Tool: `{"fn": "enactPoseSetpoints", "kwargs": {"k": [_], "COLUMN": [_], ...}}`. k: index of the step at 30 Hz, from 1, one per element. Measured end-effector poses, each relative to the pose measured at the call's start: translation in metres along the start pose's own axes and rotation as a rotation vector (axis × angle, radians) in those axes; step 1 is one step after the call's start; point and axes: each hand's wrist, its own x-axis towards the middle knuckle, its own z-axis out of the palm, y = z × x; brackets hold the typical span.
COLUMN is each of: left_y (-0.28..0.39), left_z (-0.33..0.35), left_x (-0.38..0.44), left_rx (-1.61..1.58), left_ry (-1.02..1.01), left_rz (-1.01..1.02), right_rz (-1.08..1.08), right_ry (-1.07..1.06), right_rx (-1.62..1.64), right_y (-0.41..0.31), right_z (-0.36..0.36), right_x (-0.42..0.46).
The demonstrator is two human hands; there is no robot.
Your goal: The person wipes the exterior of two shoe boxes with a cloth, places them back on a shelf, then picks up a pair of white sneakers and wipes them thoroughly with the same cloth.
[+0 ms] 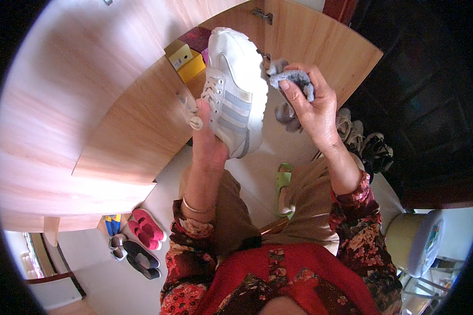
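A white lace-up sneaker (236,94) with three grey-blue side stripes is held up in front of me, toe pointing away and its side facing the camera. My left hand (209,130) holds it from the lace side near the heel; the thumb shows by the laces and the other fingers are hidden. A tied lace bow (193,118) hangs beside the thumb. To the right of the sole, my right hand (313,94) pinches a bunched grey cloth (295,80) between thumb and fingers. The cloth does not clearly touch the shoe.
Ahead stands a wooden cabinet with an open door (323,43) and a yellow box (191,67) inside. Red shoes (148,228) and black shoes (142,260) lie on the floor at left, several shoes (354,130) at right. A round stool (414,240) is at lower right.
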Motion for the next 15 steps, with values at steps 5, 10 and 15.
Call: {"fn": "enactPoseSetpoints", "kwargs": {"k": [5,10,15], "left_y": [-0.005,-0.008,-0.018], "left_z": [-0.007,-0.002,-0.002], "left_x": [-0.004,-0.002,-0.005], "left_rx": [0.185,0.255,0.354], "left_ry": [0.126,0.082,0.099], "left_rz": [0.013,0.067,0.059], "right_rz": [-0.183,-0.315,-0.297], "right_ry": [-0.026,0.029,0.1], "right_rx": [-0.101,-0.273,-0.274], "right_y": [0.004,0.009,0.003], "right_z": [0.012,0.011,0.001], "right_x": [-0.006,-0.005,0.008]}}
